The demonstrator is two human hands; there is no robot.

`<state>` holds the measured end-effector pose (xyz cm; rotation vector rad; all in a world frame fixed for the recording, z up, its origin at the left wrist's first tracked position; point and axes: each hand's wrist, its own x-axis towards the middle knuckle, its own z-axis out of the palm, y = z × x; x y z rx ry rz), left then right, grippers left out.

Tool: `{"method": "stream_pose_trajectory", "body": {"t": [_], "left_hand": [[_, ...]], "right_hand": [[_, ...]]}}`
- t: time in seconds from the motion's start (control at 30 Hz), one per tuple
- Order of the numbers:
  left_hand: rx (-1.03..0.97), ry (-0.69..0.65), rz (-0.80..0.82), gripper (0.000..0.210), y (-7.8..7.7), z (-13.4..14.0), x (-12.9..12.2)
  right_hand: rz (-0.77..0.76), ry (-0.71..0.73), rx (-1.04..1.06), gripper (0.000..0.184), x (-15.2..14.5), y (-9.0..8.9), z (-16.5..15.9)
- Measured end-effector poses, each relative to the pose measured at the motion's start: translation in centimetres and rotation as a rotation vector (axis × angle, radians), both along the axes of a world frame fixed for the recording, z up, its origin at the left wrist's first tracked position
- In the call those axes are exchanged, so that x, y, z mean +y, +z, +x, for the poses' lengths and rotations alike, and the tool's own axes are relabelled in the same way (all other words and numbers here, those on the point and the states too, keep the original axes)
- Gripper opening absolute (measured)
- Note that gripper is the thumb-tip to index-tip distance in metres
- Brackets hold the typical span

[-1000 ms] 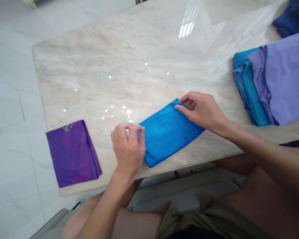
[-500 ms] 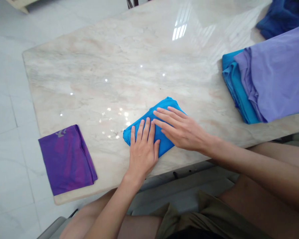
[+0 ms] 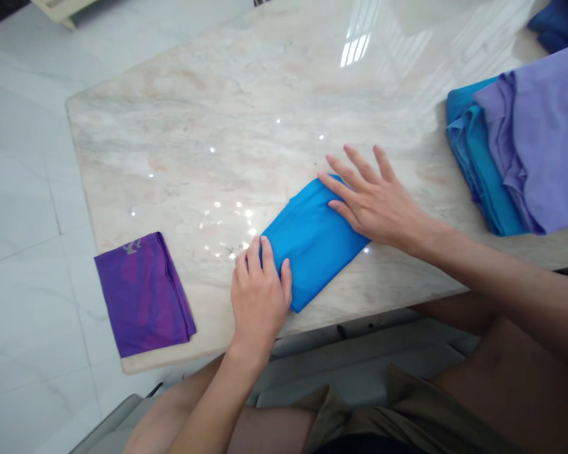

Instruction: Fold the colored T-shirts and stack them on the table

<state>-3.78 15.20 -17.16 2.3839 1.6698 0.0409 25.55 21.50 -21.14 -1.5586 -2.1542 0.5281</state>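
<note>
A folded bright blue cloth, seemingly a garment, lies slantwise on the marble table near its front edge. My left hand rests at the cloth's left end, its fingers slightly bent along the edge and the thumb apart on top. Over the upper right end, my right hand has its fingers spread; some reach past the cloth, and the thumb is over the fabric. To the left, a folded purple garment with a grey mark lies near the table corner.
At the right stands a stack with a lavender garment over teal and blue folded ones. Behind it sits a dark blue cloth. The marble table ends at the left above a tiled floor.
My right hand has moved up and right with its fingers spreading. My left hand has shifted off the cloth's middle to its left end. More of the blue cloth shows, looking smoother.
</note>
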Motion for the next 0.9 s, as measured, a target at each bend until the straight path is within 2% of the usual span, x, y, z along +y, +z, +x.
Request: {"method": "stream_pose_trajectory", "body": {"t": [0.1,0.2,0.33,0.43,0.6,0.9], "left_hand": [[0.065,-0.035,-0.086,0.045,2.1,0.2,-0.9],[0.048,-0.024,-0.177,0.040,3.0,-0.7,0.1],[-0.096,0.051,-0.195,0.032,2.5,-1.3,3.3],[-0.241,0.083,-0.250,0.027,1.8,-0.1,4.5],[-0.325,0.122,-0.351,0.021,1.0,2.8,4.3],[-0.565,0.300,-0.419,0.009,0.2,4.9,5.3]], "right_hand": [[0.085,-0.131,-0.027,0.064,0.2,1.4,1.2],[0.115,-0.235,-0.037,0.055,-1.2,3.0,1.6],[0.042,-0.333,-0.032,0.034,-3.6,4.6,1.5],[-0.075,-0.435,-0.086,0.025,-4.4,5.1,1.8],[-0.165,-0.472,-0.239,0.028,-4.6,4.8,2.8],[-0.167,-0.398,-0.255,0.030,-4.9,4.6,2.8]]}}
